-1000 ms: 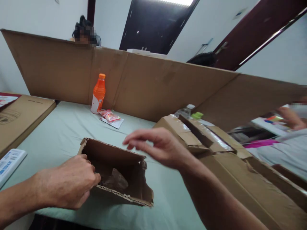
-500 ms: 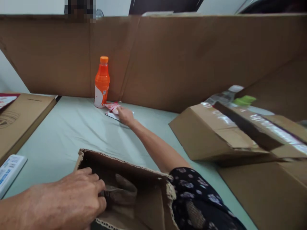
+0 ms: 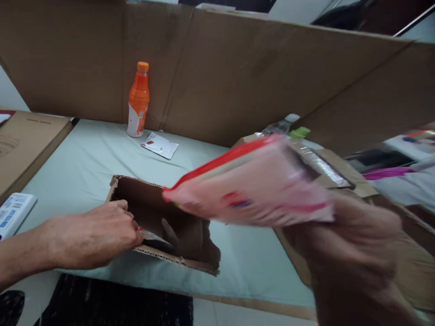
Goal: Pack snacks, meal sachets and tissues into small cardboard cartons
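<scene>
My right hand (image 3: 356, 235), blurred by motion, grips a pink and white plastic packet (image 3: 251, 190) with a red edge, raised in front of me at the right. At the left end of an open-topped cardboard box (image 3: 190, 262), my left hand (image 3: 98, 235) is closed on the rim, its fingertips curled inside. A pale strip with a bit of red shows in the box beside those fingertips; what it is I cannot make out. On the cloth behind the box lies a small white sachet (image 3: 160, 146), flat, near an upright bottle (image 3: 138, 102) of orange drink.
A tall cardboard panel (image 3: 244, 77) stands along the back. Open cardboard boxes (image 3: 401, 253) crowd the right side, with a clear bottle (image 3: 282, 124) behind them. At the left are a flat carton (image 3: 34, 145) and a white and blue package (image 3: 16, 215).
My right hand has picked up the pink packet beside the bottle and carried it toward me and right; the white sachet stays behind. My left hand remains at the box. The view has shifted.
</scene>
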Demonstrator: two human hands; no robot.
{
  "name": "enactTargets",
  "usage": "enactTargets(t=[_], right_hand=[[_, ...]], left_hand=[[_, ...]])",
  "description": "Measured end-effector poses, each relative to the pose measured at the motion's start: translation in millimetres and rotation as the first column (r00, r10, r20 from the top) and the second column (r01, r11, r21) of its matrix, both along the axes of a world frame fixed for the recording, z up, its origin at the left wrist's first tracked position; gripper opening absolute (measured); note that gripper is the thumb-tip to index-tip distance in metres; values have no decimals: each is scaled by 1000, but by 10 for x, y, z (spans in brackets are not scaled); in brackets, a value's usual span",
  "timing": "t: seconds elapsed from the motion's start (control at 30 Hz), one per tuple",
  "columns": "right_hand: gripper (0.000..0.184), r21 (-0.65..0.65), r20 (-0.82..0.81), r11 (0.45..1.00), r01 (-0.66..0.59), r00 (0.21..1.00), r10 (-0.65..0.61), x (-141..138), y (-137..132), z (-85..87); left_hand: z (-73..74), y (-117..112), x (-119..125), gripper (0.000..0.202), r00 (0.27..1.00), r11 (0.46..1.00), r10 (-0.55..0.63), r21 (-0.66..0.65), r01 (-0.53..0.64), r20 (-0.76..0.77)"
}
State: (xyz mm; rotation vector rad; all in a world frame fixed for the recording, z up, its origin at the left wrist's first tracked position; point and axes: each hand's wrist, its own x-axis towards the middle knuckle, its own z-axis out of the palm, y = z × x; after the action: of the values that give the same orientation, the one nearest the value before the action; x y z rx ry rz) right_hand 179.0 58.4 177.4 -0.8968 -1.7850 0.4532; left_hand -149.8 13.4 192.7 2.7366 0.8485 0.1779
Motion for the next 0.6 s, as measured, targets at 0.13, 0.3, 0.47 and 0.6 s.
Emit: enactTargets(t=[0.13,0.3,0.47,0.6], right_hand=[[38,3,417,976,-217,888,196,-353,-220,147],[30,-319,583,923,-215,723,370,-875,-90,126],[27,-469,569,859,-203,675,470,-1068,-37,28],[29,-489,547,831,-266,648,529,-1057,12,-133]], left_hand=[[9,-24,32,35,999,999,-2,33,1,32],[-24,-104,31,31,998,999,18,41,-16,-54],[-61,-132,10,32,996,996,-4,84,12,-92],[-82,-123,0,28,998,993,-18,112,26,-67]])
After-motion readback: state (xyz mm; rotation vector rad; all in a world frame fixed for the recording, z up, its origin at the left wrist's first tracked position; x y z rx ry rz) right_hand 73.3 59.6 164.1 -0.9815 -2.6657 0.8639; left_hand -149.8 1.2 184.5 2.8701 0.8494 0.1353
